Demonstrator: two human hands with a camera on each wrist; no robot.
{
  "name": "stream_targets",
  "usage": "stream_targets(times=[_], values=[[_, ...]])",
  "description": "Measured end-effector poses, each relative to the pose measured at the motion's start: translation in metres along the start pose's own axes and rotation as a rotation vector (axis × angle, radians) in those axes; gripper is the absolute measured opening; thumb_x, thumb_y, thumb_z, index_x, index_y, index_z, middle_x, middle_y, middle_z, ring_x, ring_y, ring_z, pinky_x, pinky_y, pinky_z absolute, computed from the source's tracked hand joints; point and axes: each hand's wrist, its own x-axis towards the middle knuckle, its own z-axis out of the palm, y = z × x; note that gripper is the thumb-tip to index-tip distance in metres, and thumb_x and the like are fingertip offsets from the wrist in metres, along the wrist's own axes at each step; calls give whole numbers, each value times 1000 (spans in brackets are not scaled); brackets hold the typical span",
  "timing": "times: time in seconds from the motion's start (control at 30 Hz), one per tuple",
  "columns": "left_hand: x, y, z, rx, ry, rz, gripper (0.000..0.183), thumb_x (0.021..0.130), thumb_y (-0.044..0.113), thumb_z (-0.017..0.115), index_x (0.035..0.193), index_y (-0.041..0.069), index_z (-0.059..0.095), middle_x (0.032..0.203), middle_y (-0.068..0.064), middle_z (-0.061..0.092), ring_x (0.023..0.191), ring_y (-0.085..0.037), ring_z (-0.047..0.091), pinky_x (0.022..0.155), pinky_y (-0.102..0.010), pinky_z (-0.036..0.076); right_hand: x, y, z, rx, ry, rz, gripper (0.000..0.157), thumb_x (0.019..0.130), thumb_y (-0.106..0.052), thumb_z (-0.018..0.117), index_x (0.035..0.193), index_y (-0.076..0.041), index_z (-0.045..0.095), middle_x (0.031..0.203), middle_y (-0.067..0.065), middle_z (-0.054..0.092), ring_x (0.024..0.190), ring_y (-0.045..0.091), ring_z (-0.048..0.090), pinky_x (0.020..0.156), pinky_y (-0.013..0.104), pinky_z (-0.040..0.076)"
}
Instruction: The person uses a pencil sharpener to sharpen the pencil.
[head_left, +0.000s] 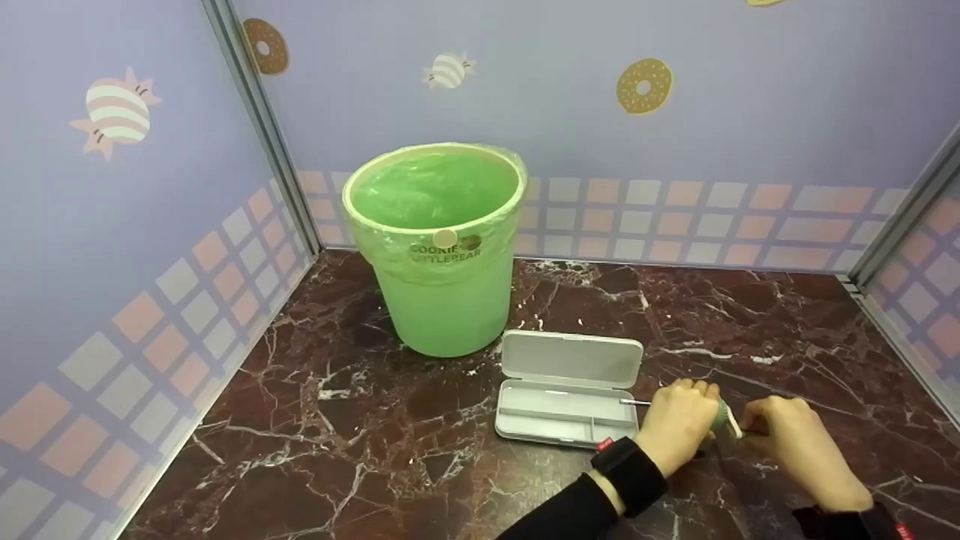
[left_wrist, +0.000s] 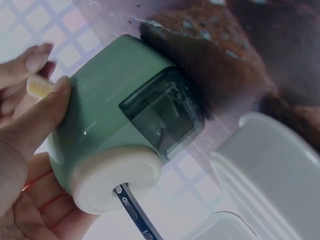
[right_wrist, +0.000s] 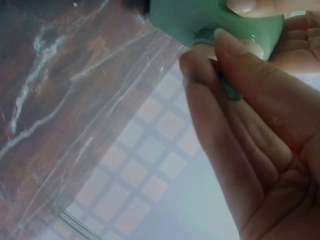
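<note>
My left hand grips a green pencil sharpener with a cream front ring and a dark see-through shavings window. A dark blue pencil sticks out of the hole in that ring; its silvery end shows over the pencil case in the head view. On the sharpener's other side, my right hand pinches the crank's small green knob between thumb and fingers. Just left of my left hand, a pale grey pencil case lies with its lid raised. Its compartments show no contents.
A green trash bin with a clear liner stands behind the pencil case. Patterned panels enclose the dark red marbled table at the back and both sides. Small pale bits lie near the bin's base.
</note>
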Motion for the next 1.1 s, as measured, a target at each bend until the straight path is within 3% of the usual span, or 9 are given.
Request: stream_targets(times=[0.13, 0.3, 0.67, 0.8, 1.1], values=[[0, -2, 1, -2, 20, 5, 59, 65, 60, 76, 115, 28, 69, 95, 18, 67, 83, 1, 62, 69, -10, 52, 1, -6, -1, -39, 35, 9, 21, 66, 2, 84, 65, -12, 67, 63, -1, 66, 55, 10, 57, 52, 28, 46], [0, -4, 1, -10, 14, 11, 62, 65, 60, 76, 118, 28, 68, 97, 18, 68, 84, 1, 63, 67, -11, 53, 0, -16, -2, -97, 123, 9, 17, 67, 1, 83, 67, -8, 68, 67, 9, 69, 59, 29, 65, 54, 45, 52], [1, -5, 3, -8, -28, 28, 64, 70, 60, 74, 125, 28, 66, 105, 18, 68, 93, 1, 64, 76, -10, 53, 13, -13, 4, -131, 383, -90, 21, 63, 7, 82, 67, -2, 63, 62, 13, 66, 52, 30, 61, 48, 45, 48], [1, -4, 3, -7, -56, 26, 65, 71, 60, 74, 128, 29, 65, 108, 18, 67, 97, 1, 64, 79, -10, 53, 21, -10, 7, -138, 414, -108, 22, 64, 10, 81, 68, 0, 62, 64, 15, 66, 54, 36, 62, 51, 50, 49], [1, -1, 3, -10, -43, 42, 64, 71, 61, 74, 126, 29, 66, 107, 18, 68, 96, 0, 64, 78, -10, 53, 34, 4, 16, -140, 431, -86, 21, 67, 10, 78, 67, -2, 61, 64, 18, 66, 56, 41, 61, 51, 55, 46]])
